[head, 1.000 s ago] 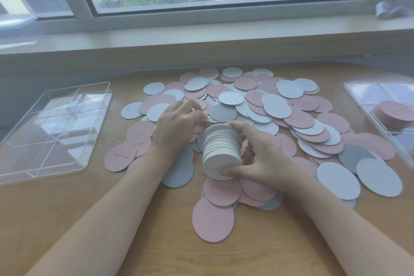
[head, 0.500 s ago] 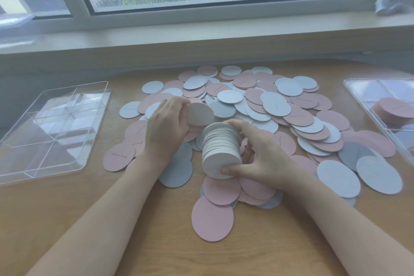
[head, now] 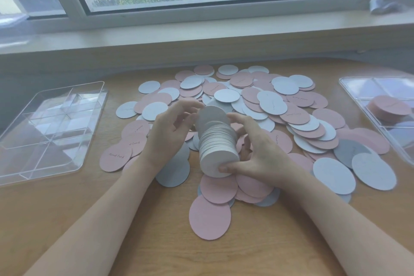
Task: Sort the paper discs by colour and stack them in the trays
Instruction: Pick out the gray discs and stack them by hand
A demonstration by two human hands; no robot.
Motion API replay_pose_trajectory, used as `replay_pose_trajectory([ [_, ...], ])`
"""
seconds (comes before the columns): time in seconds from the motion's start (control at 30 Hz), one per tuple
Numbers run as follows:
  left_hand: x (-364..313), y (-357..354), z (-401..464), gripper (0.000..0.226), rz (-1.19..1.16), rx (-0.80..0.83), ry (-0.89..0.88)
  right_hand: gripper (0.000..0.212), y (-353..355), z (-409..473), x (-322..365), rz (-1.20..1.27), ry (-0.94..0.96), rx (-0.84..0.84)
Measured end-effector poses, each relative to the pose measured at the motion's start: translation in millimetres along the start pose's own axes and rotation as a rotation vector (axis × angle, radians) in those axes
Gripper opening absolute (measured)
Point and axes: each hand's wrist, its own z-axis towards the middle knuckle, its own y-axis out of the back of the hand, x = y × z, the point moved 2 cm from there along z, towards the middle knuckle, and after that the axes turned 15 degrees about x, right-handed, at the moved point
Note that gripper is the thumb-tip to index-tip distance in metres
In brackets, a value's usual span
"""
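stack of white discs (head: 216,149) held sideways, axis pointing away, between hands.

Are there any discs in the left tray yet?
No, the left tray shows only bare clear compartments; the pink stack sits in the right tray.

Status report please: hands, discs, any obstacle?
Right hand grips white stack. Left hand adding one white disc. Pink stack in right tray. No obstacle.
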Motion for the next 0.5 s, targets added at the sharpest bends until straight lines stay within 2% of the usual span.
replay_pose_trajectory([
  [0.13, -1.1, -3.8, -1.7, 0.021, -0.030, 0.120, 0.013, 0.116, 0.2, -0.3, -0.8, -0.018, -0.015, -0.020],
  [0.3, -3.9, -4.8, -3.9, 0.022, -0.085, 0.220, 0.053, 0.102, 2.4, -1.2, 1.7, -0.202, 0.012, -0.071],
  [0.37, -1.8, -8.1, -5.4, 0.034, -0.053, 0.255, 0.069, 0.100, 3.5, -1.7, 3.2, -0.240, 0.017, -0.102],
  [0.5, 3.8, -22.5, -19.5, 0.072, -0.028, 0.384, 0.083, 0.100, 5.3, -1.6, 1.6, -0.326, 0.027, -0.141],
])
